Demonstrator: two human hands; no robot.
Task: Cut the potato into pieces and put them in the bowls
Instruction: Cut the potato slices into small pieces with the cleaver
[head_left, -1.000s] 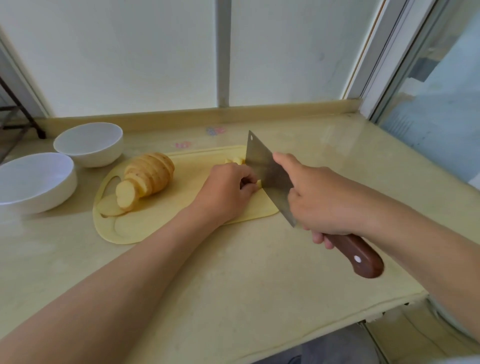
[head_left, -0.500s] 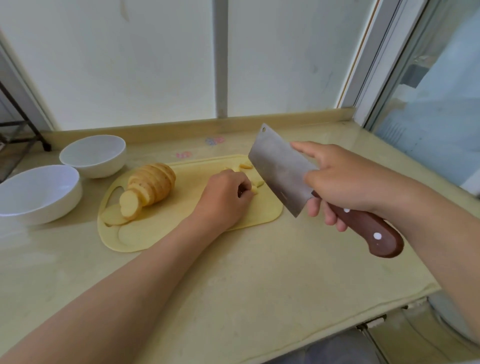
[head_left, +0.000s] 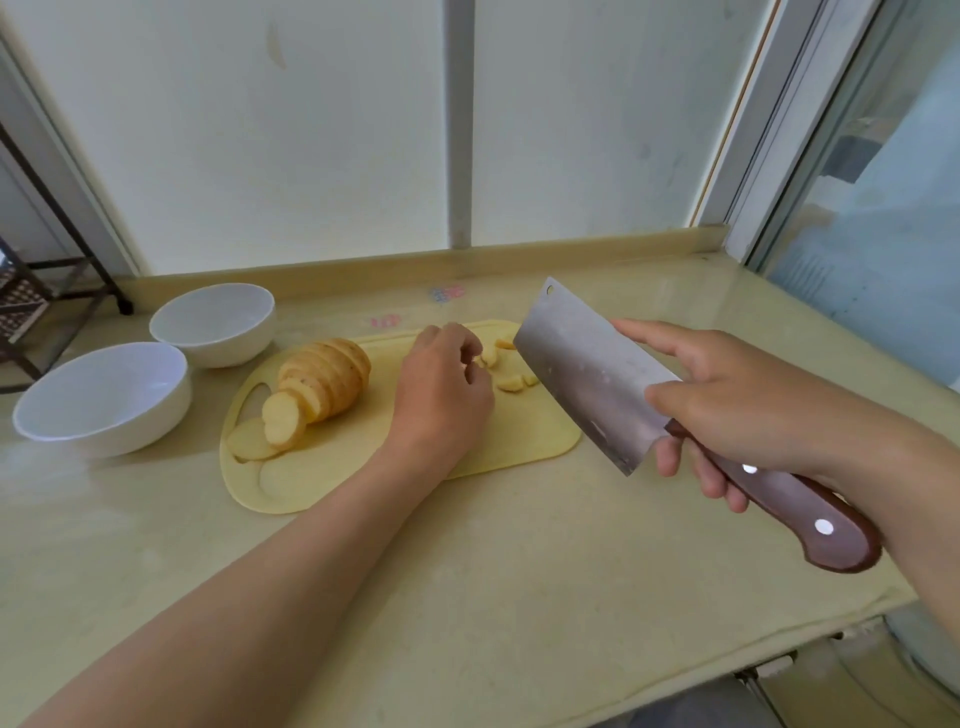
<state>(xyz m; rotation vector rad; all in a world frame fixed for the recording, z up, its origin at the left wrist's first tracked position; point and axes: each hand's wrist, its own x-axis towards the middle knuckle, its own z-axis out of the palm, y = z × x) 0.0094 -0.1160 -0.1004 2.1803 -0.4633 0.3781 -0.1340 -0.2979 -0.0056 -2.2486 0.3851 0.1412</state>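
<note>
The sliced potato (head_left: 324, 382), firm but likely slippery and best held by its skin, lies on the board (head_left: 519, 441); the left hand (head_left: 441, 395) curls its fingers over cut pieces (head_left: 511, 383), pinch unclear; the right hand (head_left: 737, 405) grips the cleaver (head_left: 587, 374).

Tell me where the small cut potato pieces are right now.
In the head view, the potato pieces lie on the far right part of the cutting board, between the left hand and the cleaver held by the right hand.

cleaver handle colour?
Dark reddish-brown cleaver handle with silver rivets; head view.
</note>
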